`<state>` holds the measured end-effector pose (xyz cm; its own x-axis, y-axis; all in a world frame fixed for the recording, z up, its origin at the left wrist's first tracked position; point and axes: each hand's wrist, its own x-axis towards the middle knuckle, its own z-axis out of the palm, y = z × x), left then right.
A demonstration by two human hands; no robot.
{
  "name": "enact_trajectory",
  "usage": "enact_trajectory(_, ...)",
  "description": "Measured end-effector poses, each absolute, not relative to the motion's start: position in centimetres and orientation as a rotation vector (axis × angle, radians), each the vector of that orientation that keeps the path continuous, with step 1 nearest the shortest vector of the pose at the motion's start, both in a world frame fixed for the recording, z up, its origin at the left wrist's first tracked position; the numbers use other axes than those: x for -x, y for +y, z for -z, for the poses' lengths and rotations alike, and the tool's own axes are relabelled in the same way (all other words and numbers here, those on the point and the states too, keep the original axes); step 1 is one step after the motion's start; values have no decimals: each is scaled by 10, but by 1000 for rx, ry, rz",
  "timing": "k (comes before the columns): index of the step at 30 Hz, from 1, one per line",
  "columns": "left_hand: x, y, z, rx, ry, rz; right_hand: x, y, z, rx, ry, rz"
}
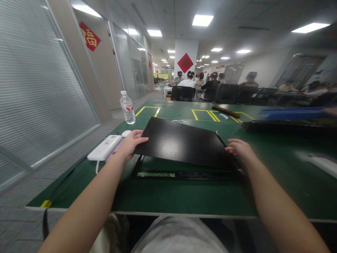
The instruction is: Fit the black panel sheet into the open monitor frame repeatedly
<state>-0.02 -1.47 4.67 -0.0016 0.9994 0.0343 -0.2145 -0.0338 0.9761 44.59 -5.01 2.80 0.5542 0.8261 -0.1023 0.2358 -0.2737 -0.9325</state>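
Note:
A thin black panel [181, 144] is tilted up at its near edge over a black frame [184, 174] that lies flat on the green table [184, 196]. My left hand [131, 140] grips the panel's left edge, fingers curled over it. At the right edge my right hand [240, 149] holds the panel with bent fingers. A strip with a green circuit board [156, 174] shows along the frame's near side under the raised panel.
A white power strip [104, 147] and a small white object [126, 133] lie left of my left hand. A water bottle [127, 107] stands at the far left. Dark panels [286, 126] and a blue tray [292, 113] sit at the right. Several people sit at tables beyond.

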Motion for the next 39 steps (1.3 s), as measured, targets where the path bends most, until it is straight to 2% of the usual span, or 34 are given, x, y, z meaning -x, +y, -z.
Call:
enact_trajectory(33,-9,-18,-43,-1065,1183,-1203,-451,-51,-23,1913,-942,-594)
enact_trajectory(39,-8,-17,-41,-1026,1226,-1183,-464,-44,-10,1949,-1045,-529)
